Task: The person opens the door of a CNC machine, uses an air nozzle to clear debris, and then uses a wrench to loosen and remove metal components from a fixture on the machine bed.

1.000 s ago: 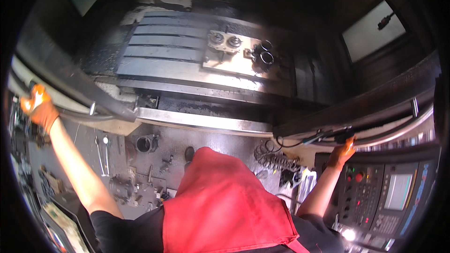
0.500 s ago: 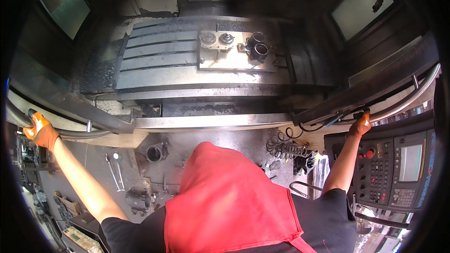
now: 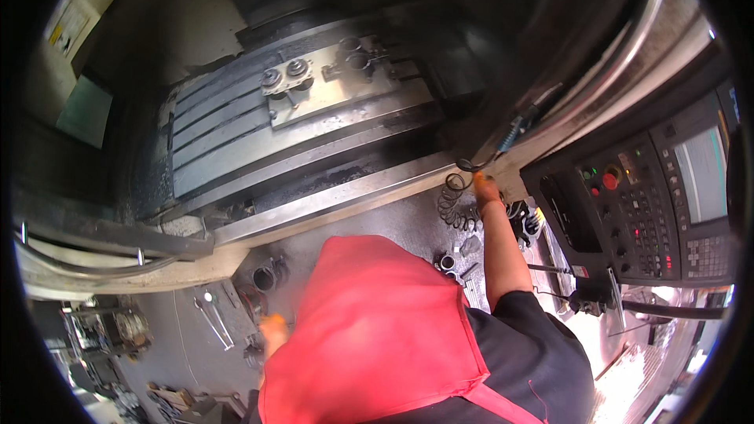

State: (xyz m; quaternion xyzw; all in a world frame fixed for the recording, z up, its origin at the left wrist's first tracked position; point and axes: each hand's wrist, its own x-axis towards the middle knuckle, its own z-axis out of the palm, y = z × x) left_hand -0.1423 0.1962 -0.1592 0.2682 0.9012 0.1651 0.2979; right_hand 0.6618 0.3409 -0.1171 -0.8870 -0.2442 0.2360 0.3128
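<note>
My right hand (image 3: 484,187), in an orange glove, reaches forward to the machine's front sill, right beside the coiled black air hose (image 3: 451,202). Its fingers are blurred, so whether they touch the hose does not show. Just above it, a blow gun (image 3: 510,133) with a blue part hangs at the right door. Close to the left side of my red apron (image 3: 377,330) is my left hand (image 3: 272,328), also gloved in orange. Motion smears its fingers, and metal parts lie near it on the grey surface.
Inside the machine, a slotted table (image 3: 224,122) carries a bright fixture plate (image 3: 322,102) with round metal parts. Curved handles (image 3: 102,268) run along the doors. The control panel (image 3: 640,212) stands at right. Wrenches (image 3: 214,320) lie at left on the grey surface.
Both hands have left the door handles. My left hand came down and inward beside the apron; my right moved inward to the hose. The view has turned toward the right.
</note>
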